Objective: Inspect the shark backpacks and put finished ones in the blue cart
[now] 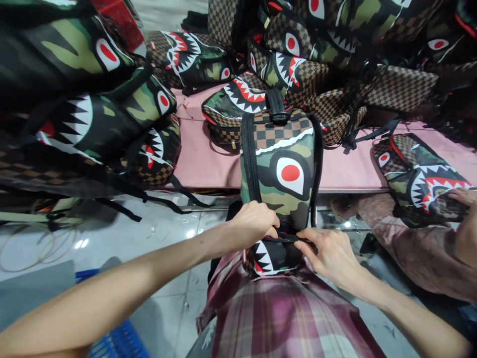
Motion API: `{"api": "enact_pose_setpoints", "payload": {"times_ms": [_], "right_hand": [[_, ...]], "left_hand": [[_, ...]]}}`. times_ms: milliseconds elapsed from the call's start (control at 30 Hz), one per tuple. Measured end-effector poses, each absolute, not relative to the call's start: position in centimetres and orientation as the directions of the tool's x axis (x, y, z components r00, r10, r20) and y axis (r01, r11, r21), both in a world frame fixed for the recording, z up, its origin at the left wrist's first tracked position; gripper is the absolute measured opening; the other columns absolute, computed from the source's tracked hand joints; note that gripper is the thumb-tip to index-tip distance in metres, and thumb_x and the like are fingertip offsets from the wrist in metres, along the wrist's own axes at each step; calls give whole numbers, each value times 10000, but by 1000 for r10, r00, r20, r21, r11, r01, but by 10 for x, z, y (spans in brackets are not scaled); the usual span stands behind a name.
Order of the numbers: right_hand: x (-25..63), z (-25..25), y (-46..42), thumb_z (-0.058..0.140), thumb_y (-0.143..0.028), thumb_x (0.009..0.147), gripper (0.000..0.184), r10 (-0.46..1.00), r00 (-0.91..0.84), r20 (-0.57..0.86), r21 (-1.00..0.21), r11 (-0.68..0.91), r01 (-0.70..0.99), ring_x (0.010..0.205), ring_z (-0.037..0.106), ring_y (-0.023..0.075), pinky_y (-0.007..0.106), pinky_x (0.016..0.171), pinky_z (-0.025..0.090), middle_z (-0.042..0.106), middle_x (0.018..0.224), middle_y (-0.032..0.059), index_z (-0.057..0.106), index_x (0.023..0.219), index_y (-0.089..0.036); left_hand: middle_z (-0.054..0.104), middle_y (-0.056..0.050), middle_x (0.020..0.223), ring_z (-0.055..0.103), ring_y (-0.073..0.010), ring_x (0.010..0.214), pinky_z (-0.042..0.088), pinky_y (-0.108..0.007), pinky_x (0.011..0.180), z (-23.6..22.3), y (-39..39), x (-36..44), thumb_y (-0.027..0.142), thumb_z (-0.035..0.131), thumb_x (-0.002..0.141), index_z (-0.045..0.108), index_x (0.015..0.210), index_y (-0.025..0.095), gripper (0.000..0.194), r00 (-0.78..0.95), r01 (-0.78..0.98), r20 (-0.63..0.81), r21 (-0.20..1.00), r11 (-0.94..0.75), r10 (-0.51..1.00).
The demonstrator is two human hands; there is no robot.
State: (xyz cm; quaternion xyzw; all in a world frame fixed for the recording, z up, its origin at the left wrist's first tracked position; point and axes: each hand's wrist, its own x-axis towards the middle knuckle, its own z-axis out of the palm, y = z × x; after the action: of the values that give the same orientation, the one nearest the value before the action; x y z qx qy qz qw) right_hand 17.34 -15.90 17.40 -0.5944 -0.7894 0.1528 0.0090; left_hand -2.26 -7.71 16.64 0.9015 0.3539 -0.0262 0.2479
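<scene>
A small camouflage and brown-check backpack (274,169) with a shark face leans upright from my lap against the table edge. Its top handle points away from me, and a white-toothed mouth shows on its lower pocket. My left hand (255,221) is closed at the left end of the pocket's dark opening, its fingertips tucked into the fold and partly hidden. On the right side of that opening, my right hand (328,251) pinches the pocket's edge between thumb and fingers. A strip of dark edging runs between both hands.
Similar shark backpacks are piled on the pink-topped table (208,169), left and back. Black straps (122,209) hang over its front edge. At right, another person's hand (462,196) rests on a backpack (421,174). A blue plastic basket (119,340) stands on the floor at lower left.
</scene>
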Motion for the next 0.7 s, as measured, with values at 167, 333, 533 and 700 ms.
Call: {"api": "enact_pose_setpoints", "payload": {"times_ms": [167,333,533,700], "right_hand": [[176,171,-159,437,-351,895,230,930,-337,-148,-264,291,920,633,637,161,264,516,271,684,734,8,634,924,-234],[176,173,-158,447,-354,893,222,919,-357,-166,-255,309,916,609,623,156,270,504,236,668,694,1,634,897,-232],[181,170,-162,434,-328,906,219,916,-375,-140,-285,326,902,630,626,148,264,507,236,675,737,1,629,929,-231],[183,164,-162,403,-339,922,248,918,-385,-97,-305,340,889,634,621,146,254,517,243,682,774,13,621,957,-226]], "left_hand": [[565,51,476,466,-99,451,251,-232,468,176,-63,-13,210,550,733,648,541,248,218,729,683,-382,466,-563,568],[645,28,588,568,-130,570,301,-220,511,176,-69,-6,276,571,733,695,658,272,145,633,773,-488,365,-519,600],[672,-90,778,610,-194,639,325,-253,503,163,-96,-4,156,409,811,635,813,142,227,617,778,-377,161,-608,690],[620,-51,709,558,-155,587,280,-250,492,143,-108,-12,148,325,859,560,810,144,240,417,902,-189,205,-380,889]]}}
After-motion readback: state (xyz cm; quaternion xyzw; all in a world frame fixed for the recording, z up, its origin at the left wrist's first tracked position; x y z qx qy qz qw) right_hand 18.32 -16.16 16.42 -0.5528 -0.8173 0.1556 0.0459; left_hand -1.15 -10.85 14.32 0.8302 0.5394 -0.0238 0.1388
